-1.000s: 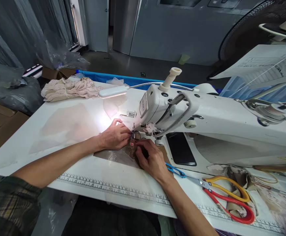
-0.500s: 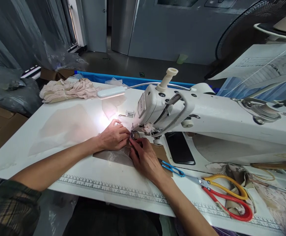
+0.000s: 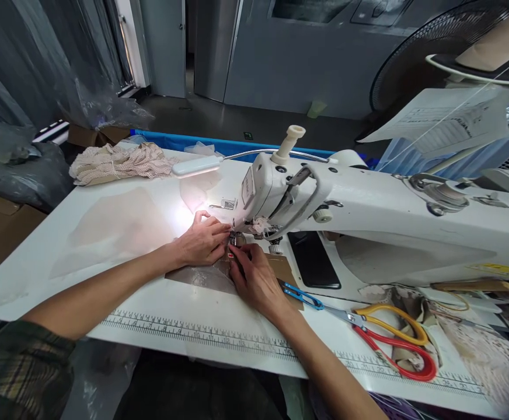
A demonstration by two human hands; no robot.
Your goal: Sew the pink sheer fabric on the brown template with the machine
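The white sewing machine [image 3: 263, 181] stands over the white table, its needle and presser foot right in front of my fingers. My left hand [image 3: 202, 240] lies over a piece of thin, sheer fabric [image 3: 204, 277] left of the presser foot, fingers stretched out towards it. My right hand [image 3: 254, 277] is closed, thumb and forefinger pinching the fabric's edge just in front of the foot. A tiny red spot shows by the right fingertips; I cannot make out what it is. The fingers hide most of the fabric edge.
Blue thread snips [image 3: 302, 296] and scissors [image 3: 368, 321] with yellow and red handles lie right of my right hand. A black phone [image 3: 313, 259] rests under the machine arm. Tied lace [image 3: 121, 163] sits at the back left, and a ruler strip [image 3: 202, 335] runs along the front edge.
The view has turned slightly, so the machine and scissors appear further left. Both hands keep nearly the same place at the presser foot. A red spot now shows by the right fingertips.
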